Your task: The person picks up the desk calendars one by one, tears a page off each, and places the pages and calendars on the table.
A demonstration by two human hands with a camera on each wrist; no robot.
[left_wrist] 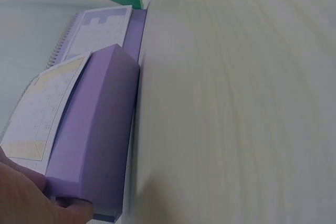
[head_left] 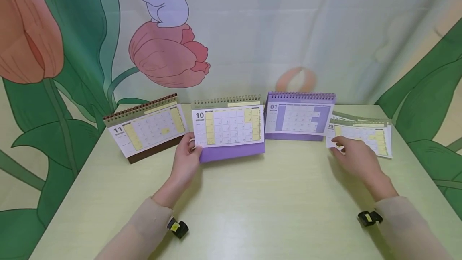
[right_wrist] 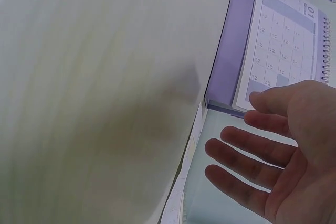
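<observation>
My left hand [head_left: 185, 157] grips the lower left corner of a purple desk calendar [head_left: 232, 153] whose top page shows 10. In the left wrist view, thumb and fingers pinch the end of its purple base [left_wrist: 100, 124]. My right hand [head_left: 355, 157] is over loose calendar pages [head_left: 380, 143] marked 09 and 11 at the right. Its fingers [right_wrist: 244, 156] are spread and slightly bent, holding nothing, in the right wrist view. Between the hands stands a second purple desk calendar [head_left: 299, 117] showing 01.
A brown-based desk calendar [head_left: 149, 129] showing 11 stands angled at the left. Behind the table [head_left: 252, 204] hangs a cloth [head_left: 245, 31] printed with tulips and a white animal. Black straps with small devices [head_left: 178, 228] sit at both wrists.
</observation>
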